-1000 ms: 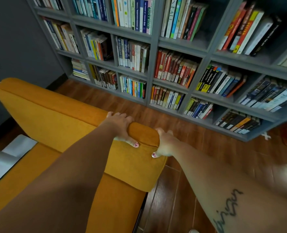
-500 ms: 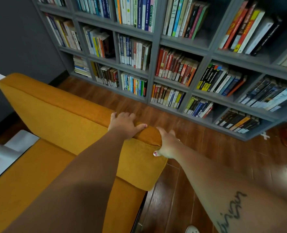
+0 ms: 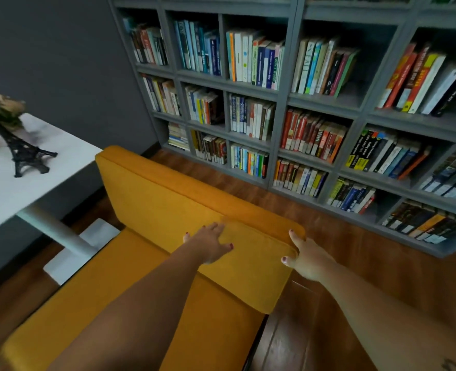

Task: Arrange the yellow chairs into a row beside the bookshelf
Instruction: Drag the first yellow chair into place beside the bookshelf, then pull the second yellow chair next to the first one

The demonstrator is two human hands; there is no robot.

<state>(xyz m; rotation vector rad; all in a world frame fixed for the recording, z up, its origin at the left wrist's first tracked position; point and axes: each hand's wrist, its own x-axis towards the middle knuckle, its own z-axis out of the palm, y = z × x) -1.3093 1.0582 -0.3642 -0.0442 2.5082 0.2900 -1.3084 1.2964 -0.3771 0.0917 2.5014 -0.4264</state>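
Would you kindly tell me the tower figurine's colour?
The tower figurine is black, seen in the head view.

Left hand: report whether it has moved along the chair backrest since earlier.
Yes. The left hand has slid leftward along the yellow chair backrest, away from its right corner and the right hand, fingers now flat.

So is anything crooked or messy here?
Yes, a little. In the bookshelf, the red and yellow books in an upper right compartment lean hard sideways instead of standing straight. Nothing looks spilled or broken.
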